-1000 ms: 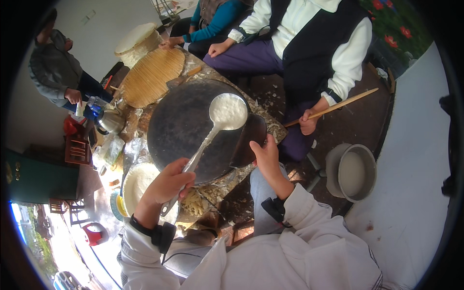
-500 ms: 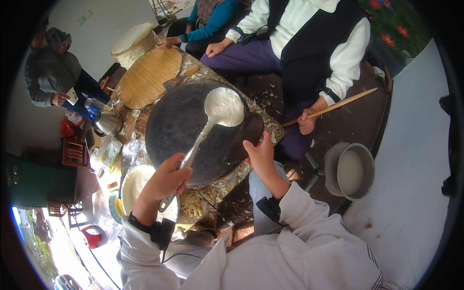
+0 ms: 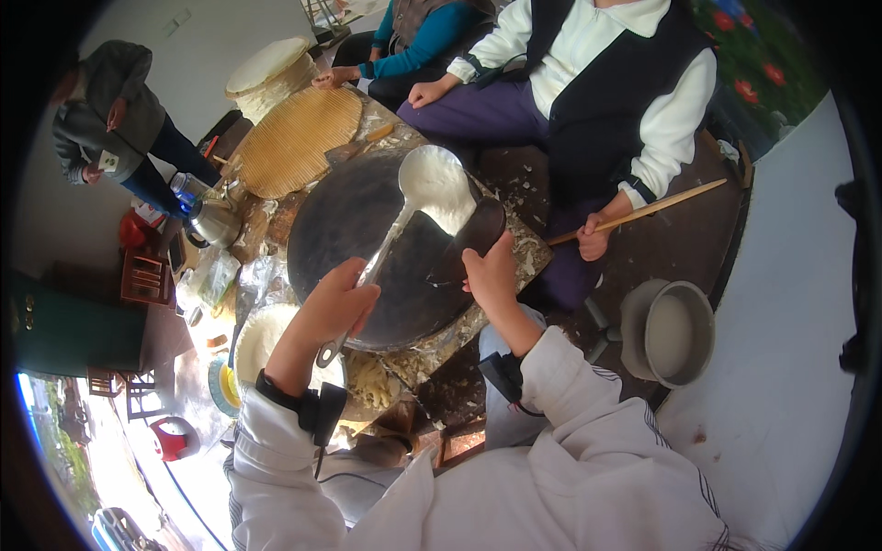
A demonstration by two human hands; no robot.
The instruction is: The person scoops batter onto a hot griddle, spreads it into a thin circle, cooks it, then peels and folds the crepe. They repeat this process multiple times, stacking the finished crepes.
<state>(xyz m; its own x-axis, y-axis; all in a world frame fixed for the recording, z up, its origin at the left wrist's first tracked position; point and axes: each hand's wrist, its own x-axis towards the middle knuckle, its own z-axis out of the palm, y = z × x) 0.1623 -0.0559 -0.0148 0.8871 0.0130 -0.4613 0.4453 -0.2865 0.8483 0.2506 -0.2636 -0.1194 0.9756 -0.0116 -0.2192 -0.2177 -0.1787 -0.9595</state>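
Note:
My left hand (image 3: 333, 308) is wrapped round the handle of a metal ladle (image 3: 390, 241), held above a dark round griddle (image 3: 340, 234). White batter (image 3: 439, 188) fills the ladle's bowl and meets the edge of a dark, curved scraper (image 3: 480, 228). That scraper is gripped by my right hand (image 3: 491, 275) over the griddle's right side. Whether batter has run onto the griddle behind the scraper, I cannot tell. Below my left forearm, a pale bowl of batter (image 3: 260, 344) is partly covered.
Across the griddle sits a person (image 3: 593, 101) holding a wooden stick (image 3: 661, 200). A slatted round mat (image 3: 299, 138) and a stack of thin round sheets (image 3: 271, 73) lie beyond. At right stands a metal pot (image 3: 680, 335); a kettle (image 3: 213, 223) is at left.
The ladle has tipped rightward, and its batter now reaches the scraper. My right hand has turned the scraper closer to the ladle. The whole view has shifted slightly.

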